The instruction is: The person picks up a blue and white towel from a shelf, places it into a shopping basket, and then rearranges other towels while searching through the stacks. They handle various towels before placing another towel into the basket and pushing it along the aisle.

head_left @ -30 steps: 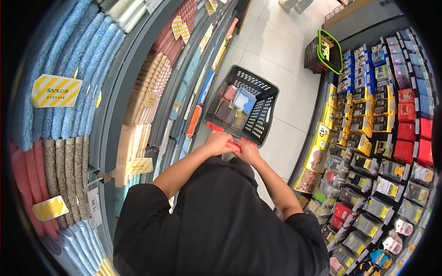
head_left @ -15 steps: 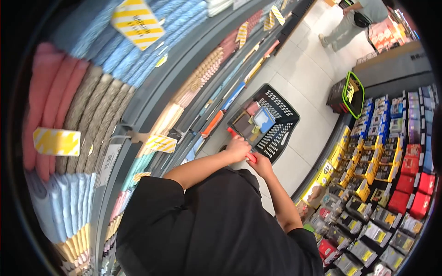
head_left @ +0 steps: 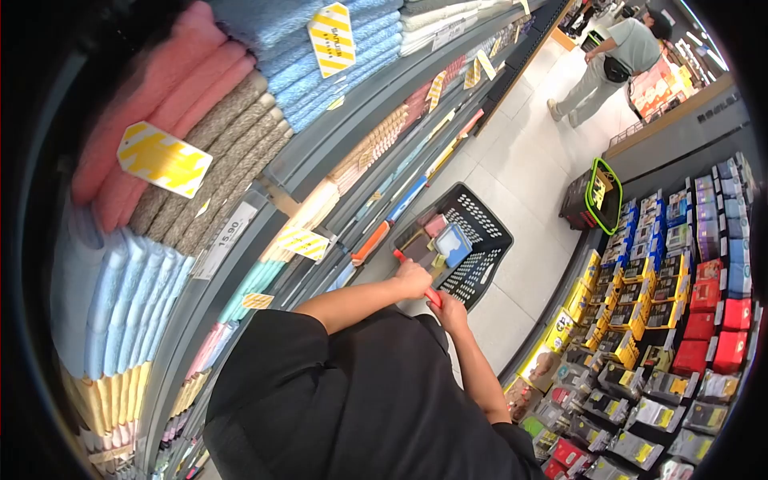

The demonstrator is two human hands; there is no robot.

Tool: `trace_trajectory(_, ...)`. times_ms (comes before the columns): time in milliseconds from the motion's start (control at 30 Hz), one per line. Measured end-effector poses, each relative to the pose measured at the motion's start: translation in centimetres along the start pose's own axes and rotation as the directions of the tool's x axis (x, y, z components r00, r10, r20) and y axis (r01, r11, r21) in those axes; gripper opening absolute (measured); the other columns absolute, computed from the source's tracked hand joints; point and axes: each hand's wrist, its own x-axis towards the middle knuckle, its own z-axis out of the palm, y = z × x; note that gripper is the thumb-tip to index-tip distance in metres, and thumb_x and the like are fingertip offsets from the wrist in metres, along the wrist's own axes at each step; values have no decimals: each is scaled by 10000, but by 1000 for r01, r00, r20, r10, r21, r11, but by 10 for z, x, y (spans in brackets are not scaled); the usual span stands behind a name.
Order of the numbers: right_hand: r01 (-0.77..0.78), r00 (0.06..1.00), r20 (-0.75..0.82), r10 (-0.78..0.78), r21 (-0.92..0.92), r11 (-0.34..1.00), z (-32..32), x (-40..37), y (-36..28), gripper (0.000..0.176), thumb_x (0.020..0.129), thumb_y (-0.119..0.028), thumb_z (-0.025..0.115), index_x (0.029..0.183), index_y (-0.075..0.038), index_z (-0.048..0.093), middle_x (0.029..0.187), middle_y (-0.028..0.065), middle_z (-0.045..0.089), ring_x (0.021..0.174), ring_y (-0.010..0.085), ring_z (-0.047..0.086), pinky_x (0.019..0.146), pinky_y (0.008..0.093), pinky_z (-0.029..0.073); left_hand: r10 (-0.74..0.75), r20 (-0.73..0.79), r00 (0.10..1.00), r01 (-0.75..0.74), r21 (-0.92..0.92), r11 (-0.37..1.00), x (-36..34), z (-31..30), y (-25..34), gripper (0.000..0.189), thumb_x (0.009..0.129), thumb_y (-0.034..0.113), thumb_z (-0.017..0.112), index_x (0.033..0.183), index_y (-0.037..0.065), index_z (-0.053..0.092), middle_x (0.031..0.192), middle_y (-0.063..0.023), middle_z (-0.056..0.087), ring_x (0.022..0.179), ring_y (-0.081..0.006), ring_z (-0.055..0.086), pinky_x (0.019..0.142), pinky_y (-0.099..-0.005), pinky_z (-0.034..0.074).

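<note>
My left hand [head_left: 414,278] is closed round the red handle [head_left: 433,298] of a black shopping basket cart. My right hand [head_left: 453,313] grips the same handle, a little to the right. Beyond the hands is the cart's black perforated basket [head_left: 498,232]. In it lie a blue-and-white package [head_left: 454,245], a pinkish item [head_left: 436,225] and some brown and yellowish items whose kind I cannot make out.
Shelves of folded towels [head_left: 216,152] with yellow-striped tags run along the left. Packaged goods [head_left: 632,384] hang in rows on the right. A green-rimmed black basket [head_left: 578,204] stands beside that display. Farther along the tiled floor [head_left: 520,164] stands a person [head_left: 628,56].
The view has shifted, so the towels and the standing person show more fully and the basket appears lower. Both hands keep their hold on the handle.
</note>
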Motion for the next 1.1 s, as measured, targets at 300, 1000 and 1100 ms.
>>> trace_trajectory(300, 122, 991, 41, -124, 48, 991, 24, -28, -7, 306, 857, -323, 726, 1026, -80, 648, 820, 205, 666, 786, 407, 655, 679, 469, 505, -57, -65, 996, 54, -47, 997, -48, 25, 9, 199, 727, 300, 734, 837, 137, 767, 870, -82, 745, 905, -262, 698, 821, -435, 448)
trace_trajectory(1000, 206, 968, 135, -209, 35, 978, 119, -149, -38, 343, 850, -354, 730, 1027, -72, 645, 811, 225, 669, 802, 421, 656, 701, 484, 505, -207, -580, 788, 159, -133, 978, -199, 157, 62, 39, 751, 164, 660, 755, 144, 693, 825, -13, 623, 911, -231, 586, 809, -414, 427)
trace_trajectory(1100, 212, 963, 166, -213, 22, 977, 133, -170, -42, 334, 844, -345, 733, 1050, -94, 653, 843, 213, 680, 827, 415, 663, 716, 485, 513, -227, -562, 795, 164, -162, 973, -225, 171, 75, 50, 759, 167, 650, 754, 142, 692, 825, -15, 624, 914, -232, 587, 810, -409, 426)
